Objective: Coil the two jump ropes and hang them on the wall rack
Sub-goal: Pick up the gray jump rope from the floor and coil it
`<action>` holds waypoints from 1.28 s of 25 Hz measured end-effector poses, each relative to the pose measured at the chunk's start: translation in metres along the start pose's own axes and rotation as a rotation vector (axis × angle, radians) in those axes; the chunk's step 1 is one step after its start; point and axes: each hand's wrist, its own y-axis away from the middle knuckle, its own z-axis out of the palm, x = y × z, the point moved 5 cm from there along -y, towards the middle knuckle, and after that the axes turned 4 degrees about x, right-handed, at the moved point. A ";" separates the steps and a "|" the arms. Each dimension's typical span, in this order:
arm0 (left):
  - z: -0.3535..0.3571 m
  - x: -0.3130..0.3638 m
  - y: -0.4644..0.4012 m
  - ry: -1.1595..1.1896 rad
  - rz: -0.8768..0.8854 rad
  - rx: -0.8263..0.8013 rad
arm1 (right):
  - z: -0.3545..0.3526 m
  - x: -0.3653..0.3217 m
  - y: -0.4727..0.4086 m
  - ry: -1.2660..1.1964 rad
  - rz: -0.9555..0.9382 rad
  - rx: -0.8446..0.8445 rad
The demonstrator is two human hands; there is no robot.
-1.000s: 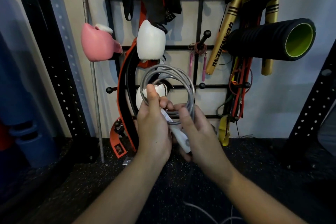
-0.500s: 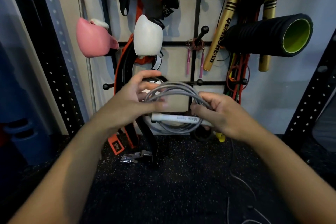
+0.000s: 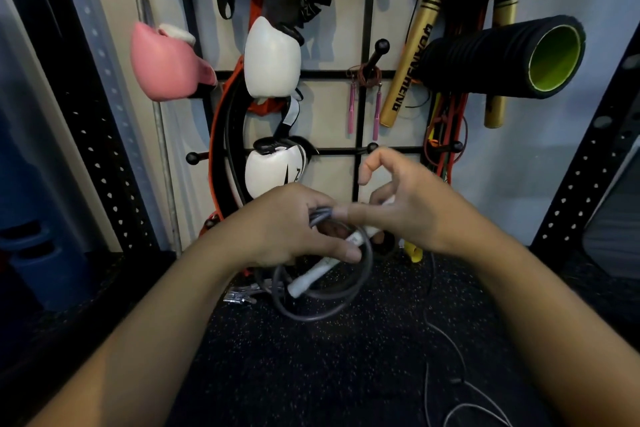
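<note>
A grey jump rope (image 3: pixel 322 308) is wound in a coil that hangs below my hands, with its white handle (image 3: pixel 313 274) slanting across it. My left hand (image 3: pixel 287 229) grips the top of the coil and the handle. My right hand (image 3: pixel 405 204) is just right of it, thumb and forefinger raised and apart, lower fingers curled near a second white handle end (image 3: pixel 388 200). A loose length of grey rope (image 3: pixel 450 354) trails over the floor at the right. The black wall rack (image 3: pixel 363 149) with ball-tipped pegs stands behind my hands. A thin red jump rope with pink handles (image 3: pixel 363 104) hangs on it.
Pink (image 3: pixel 166 62) and white boxing gloves (image 3: pixel 272 59) hang on the rack, beside orange and black belts (image 3: pixel 221 149). Gold bats (image 3: pixel 408 55), a black foam roller (image 3: pixel 502 55) and resistance bands (image 3: pixel 446 135) fill the right side. Black perforated uprights (image 3: pixel 585 156) flank the rack.
The coil has dropped from chest height to hang below my hands. My left hand closed over its top, and my right hand slid off the coil's right side and opened its upper fingers.
</note>
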 end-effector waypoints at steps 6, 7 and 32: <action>0.005 -0.008 0.002 0.461 0.031 0.027 | -0.007 0.004 -0.003 -0.259 0.081 0.212; 0.003 -0.010 0.000 0.524 0.040 0.083 | -0.011 0.007 -0.002 -0.315 0.115 0.215; -0.026 0.005 0.011 -0.045 0.082 0.110 | 0.023 -0.004 0.003 0.057 -0.117 -0.261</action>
